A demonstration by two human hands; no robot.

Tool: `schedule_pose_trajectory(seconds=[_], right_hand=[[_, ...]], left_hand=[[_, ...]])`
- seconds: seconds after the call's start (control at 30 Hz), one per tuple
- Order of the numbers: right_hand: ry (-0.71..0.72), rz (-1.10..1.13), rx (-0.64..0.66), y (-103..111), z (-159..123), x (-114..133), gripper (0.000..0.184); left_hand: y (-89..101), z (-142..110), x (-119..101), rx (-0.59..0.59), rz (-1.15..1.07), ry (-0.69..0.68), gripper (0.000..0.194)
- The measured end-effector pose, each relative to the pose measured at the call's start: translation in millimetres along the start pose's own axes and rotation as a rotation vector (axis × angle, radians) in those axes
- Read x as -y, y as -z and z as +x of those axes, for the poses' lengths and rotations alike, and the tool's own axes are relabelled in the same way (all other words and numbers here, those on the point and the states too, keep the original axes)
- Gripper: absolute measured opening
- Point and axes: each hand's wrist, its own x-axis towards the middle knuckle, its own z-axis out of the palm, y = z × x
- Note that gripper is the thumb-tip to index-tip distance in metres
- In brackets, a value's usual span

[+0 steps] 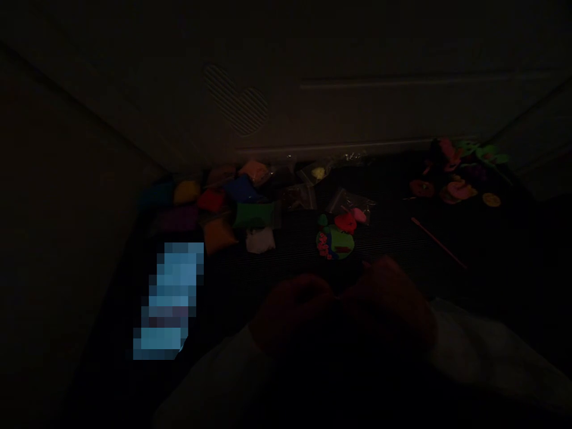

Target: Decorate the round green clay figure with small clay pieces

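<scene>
The scene is very dark. My left hand (292, 307) and my right hand (388, 301) come close together at the near side of the dark surface, fingers curled and pinched toward each other. Whatever they hold between the fingertips is too small and dim to name. Just beyond them lies a round green clay piece (342, 241) with small red flower shapes and a blue band. Touching its far edge are a red lump of clay (345, 223) and a pink lump (358, 215), with a small dark green lump (322, 220) at its left.
A glowing, blurred phone-like screen (174, 298) lies at left. Several coloured clay packets, including a green one (254, 214) and an orange one (218, 234), cluster behind it. A pink stick (438, 241) and finished-looking clay shapes (460, 189) lie right. A wall with a striped heart (241, 104) stands behind.
</scene>
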Motion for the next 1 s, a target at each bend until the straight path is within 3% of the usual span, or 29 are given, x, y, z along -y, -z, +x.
schedule_pose_trajectory(seconds=[0.23,0.37,0.67,0.77,0.87,1.0], right_hand=[[0.014,-0.007,0.050,0,0,-1,0.009],[-0.013,-0.002,0.044,1,-1,-2,0.008],[-0.110,0.225,-0.053,7,-2,-1,0.011],[-0.169,0.214,-0.072,8,-2,-1,0.010],[-0.247,0.151,-0.057,9,-2,-2,0.021],[-0.155,0.132,-0.009,11,-1,-4,0.014]], left_hand=[[0.8,-1,-1,0.012,0.018,-0.013,0.017],[2.2,0,3,-0.028,-0.068,0.063,0.021],[3.3,2,5,-0.058,-0.166,0.080,0.023],[3.7,1,5,-0.061,-0.168,0.056,0.023],[3.8,1,7,-0.054,-0.186,0.065,0.022],[4.1,1,7,-0.057,-0.202,0.081,0.022]])
